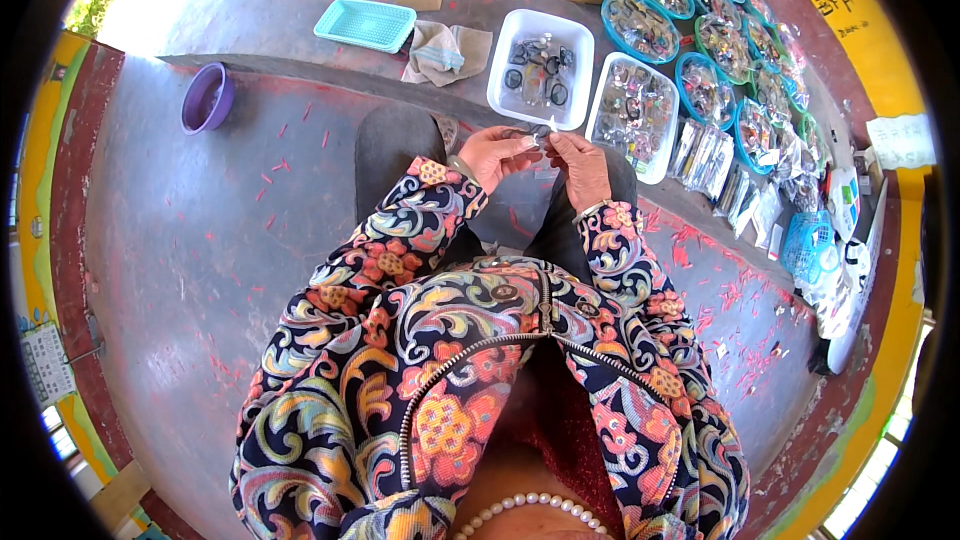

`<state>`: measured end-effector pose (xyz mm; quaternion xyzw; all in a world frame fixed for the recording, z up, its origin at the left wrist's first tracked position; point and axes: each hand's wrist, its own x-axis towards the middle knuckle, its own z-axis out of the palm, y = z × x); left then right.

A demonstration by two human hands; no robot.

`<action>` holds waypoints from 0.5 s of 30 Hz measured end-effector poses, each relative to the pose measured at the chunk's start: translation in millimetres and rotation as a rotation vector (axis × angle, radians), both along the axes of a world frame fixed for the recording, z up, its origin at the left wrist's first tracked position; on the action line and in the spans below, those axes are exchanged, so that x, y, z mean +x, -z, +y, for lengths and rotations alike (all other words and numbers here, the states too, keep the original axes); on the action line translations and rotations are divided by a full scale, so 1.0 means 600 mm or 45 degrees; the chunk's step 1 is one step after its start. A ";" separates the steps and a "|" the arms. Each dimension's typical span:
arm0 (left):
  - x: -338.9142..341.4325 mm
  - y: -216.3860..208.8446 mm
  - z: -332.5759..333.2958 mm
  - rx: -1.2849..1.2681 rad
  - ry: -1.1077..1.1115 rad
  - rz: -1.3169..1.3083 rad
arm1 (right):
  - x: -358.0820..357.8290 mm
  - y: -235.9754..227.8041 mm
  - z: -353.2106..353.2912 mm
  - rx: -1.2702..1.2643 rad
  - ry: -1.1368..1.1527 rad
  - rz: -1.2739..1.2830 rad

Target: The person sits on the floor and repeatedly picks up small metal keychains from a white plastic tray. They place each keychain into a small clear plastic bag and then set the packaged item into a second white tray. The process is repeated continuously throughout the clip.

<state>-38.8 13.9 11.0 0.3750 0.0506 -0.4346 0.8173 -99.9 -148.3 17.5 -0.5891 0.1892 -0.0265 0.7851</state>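
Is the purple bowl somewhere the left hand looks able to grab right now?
Probably not. The purple bowl sits on the floor well off to the left, past the left knee, and the left hand's fingers are busy with a dark piece.

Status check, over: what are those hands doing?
Left hand and right hand pinching a small dark item between them; details too small to tell. White tub just beyond; no obstacle seen.
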 end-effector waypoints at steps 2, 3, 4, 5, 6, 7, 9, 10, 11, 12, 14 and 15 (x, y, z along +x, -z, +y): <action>-0.001 0.000 0.000 0.084 0.085 -0.040 | 0.001 0.008 -0.003 0.030 0.062 -0.022; -0.003 0.005 0.002 0.132 0.119 -0.076 | 0.002 0.007 -0.002 0.032 0.074 -0.021; -0.003 0.009 0.004 0.180 0.153 -0.111 | 0.003 0.005 0.000 0.033 0.086 -0.020; -0.005 0.005 0.005 0.225 0.187 -0.140 | 0.003 0.003 0.001 0.035 0.100 -0.016; -0.006 0.001 0.005 0.255 0.213 -0.169 | 0.004 0.006 0.002 0.009 0.118 -0.014; -0.007 -0.005 0.005 0.285 0.239 -0.197 | 0.006 0.010 0.002 -0.018 0.135 -0.011; -0.006 -0.009 0.004 0.317 0.286 -0.239 | 0.007 0.014 0.001 -0.091 0.164 0.009; -0.005 -0.010 0.004 0.321 0.306 -0.253 | 0.007 0.015 0.000 -0.134 0.175 0.026; -0.005 -0.011 0.004 0.325 0.325 -0.267 | 0.006 0.013 0.001 -0.178 0.184 0.044; -0.005 -0.011 0.004 0.308 0.322 -0.240 | 0.005 0.009 0.000 -0.393 0.194 -0.001; -0.004 -0.011 0.004 0.275 0.314 -0.189 | 0.004 0.000 -0.001 -0.822 0.210 -0.092; -0.003 -0.009 0.004 0.262 0.322 -0.186 | 0.004 0.001 -0.002 -0.816 0.213 -0.110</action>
